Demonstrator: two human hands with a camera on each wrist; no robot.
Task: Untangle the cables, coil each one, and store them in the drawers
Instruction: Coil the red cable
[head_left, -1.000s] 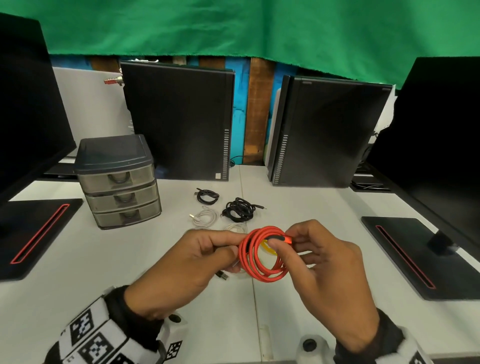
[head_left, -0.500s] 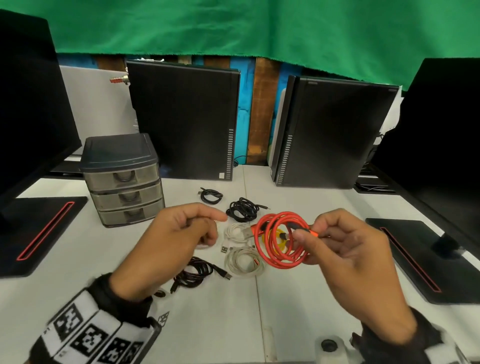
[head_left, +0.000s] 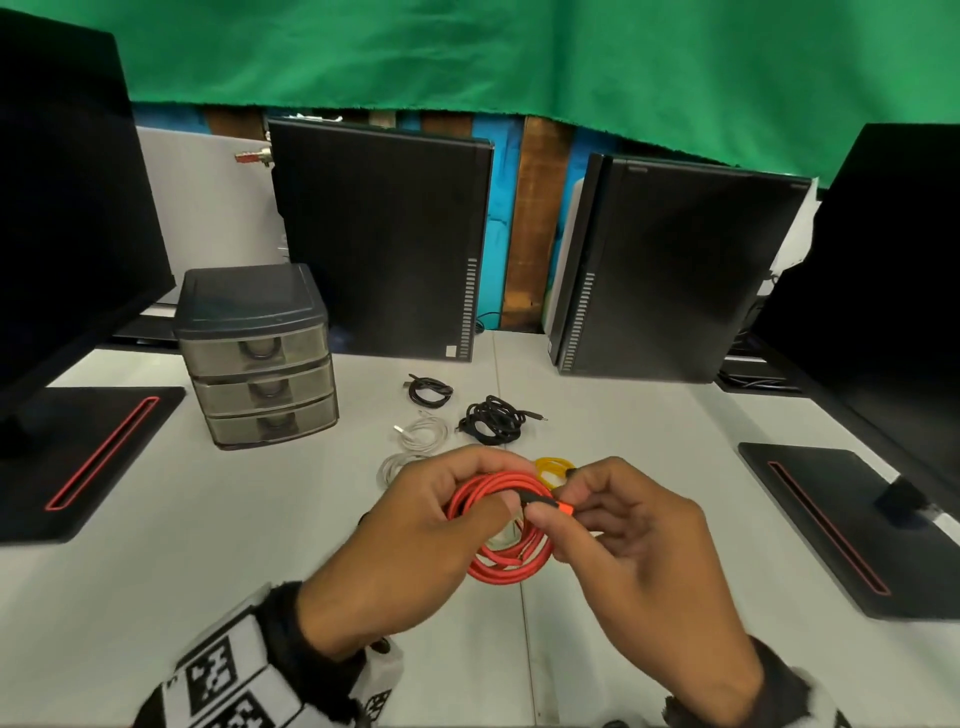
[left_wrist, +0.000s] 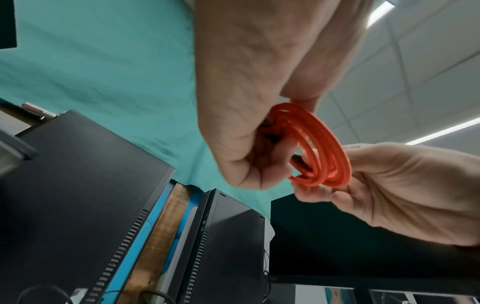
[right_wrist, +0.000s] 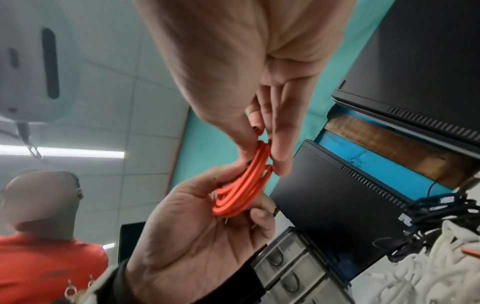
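Both hands hold a coiled red cable (head_left: 506, 564) above the white desk (head_left: 208, 545). My left hand (head_left: 457, 499) grips the coil's left side. My right hand (head_left: 566, 506) pinches its black and orange plug end (head_left: 550, 503) at the top. The left wrist view shows the red cable (left_wrist: 322, 152) ringed between both hands, and the right wrist view shows the red cable (right_wrist: 244, 189) edge-on. A grey three-drawer unit (head_left: 257, 358) stands at the left with its drawers closed. Coiled cables lie beyond the hands: two black ones (head_left: 428, 389) (head_left: 493, 421), white ones (head_left: 423, 434) and a yellow one (head_left: 556, 465).
Two black computer towers (head_left: 384, 239) (head_left: 675, 270) stand at the back of the desk. Black monitors with flat bases (head_left: 88, 457) (head_left: 852, 525) flank both sides. A second person in a red shirt (right_wrist: 44, 257) shows in the right wrist view.
My left hand, off the coil half a second ago, has come back and taken hold of the red cable. Both hands and the coil have moved toward the middle.
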